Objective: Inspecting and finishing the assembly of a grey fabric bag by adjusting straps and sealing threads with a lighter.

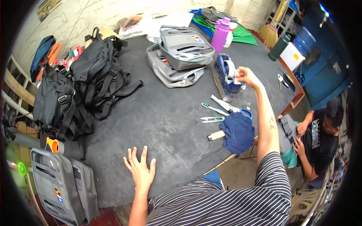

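Note:
My left hand (141, 168) lies on the dark tabletop (151, 124), fingers spread and nothing in it. At the far right, my right hand (247, 77) is closed in a pinch on whitish tape (237, 75) at the side of a blue tape dispenser (227, 92). The fingertips partly hide the tape. Nearer me lie blue-handled scissors (246, 112), a toothbrush (215, 109), thread snips (212, 119), a yellow-and-white cutter (216, 135) and a folded navy cloth (238, 132).
Two grey bags (184, 49) are stacked at the back beside a purple bottle (220, 34). Black backpacks (96, 67) cover the left side, with grey bags (56, 184) upright at the near left. Beyond the right edge a person (320, 139) handles a grey bag.

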The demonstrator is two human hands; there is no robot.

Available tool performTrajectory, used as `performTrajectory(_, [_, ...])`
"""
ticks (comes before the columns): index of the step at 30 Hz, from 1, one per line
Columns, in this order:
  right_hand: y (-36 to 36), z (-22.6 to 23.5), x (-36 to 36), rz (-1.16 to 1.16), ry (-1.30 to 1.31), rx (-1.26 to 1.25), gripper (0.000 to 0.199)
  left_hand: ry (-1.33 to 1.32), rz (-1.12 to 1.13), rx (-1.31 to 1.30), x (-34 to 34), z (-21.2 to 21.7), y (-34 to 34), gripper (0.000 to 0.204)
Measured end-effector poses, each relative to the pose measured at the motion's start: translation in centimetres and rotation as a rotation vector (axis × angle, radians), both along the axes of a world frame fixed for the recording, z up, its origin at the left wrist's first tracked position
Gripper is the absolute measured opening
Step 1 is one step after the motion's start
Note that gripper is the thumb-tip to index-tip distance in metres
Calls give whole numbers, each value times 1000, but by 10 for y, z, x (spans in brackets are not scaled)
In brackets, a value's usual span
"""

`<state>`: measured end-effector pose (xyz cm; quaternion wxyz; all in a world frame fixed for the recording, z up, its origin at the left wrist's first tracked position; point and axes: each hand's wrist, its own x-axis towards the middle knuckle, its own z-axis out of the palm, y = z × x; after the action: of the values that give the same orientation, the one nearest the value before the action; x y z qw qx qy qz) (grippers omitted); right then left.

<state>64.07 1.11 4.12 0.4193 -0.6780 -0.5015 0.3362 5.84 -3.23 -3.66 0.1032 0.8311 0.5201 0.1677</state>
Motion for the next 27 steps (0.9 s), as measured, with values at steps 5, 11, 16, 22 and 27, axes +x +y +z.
performTrajectory(5, [-12, 13, -6, -18, 42, -2, 24, 13, 26, 3, 1, 0, -2, 55])
performTrajectory(11, [-71, -15, 14, -375, 73, 211, 36, 25, 24, -13, 0, -1, -1, 55])
performTrajectory(16, [-115, -87, 54, -671, -356, 89, 15, 24, 7, -13, 2, 0, 2, 56])
performTrajectory(22, [-103, -92, 23, -720, -558, 87, 13, 48, 37, -9, 0, 0, 0, 55])
performTrajectory(27, [-104, -98, 22, -767, -668, 88, 16, 42, 27, -13, 4, -1, 1, 55])
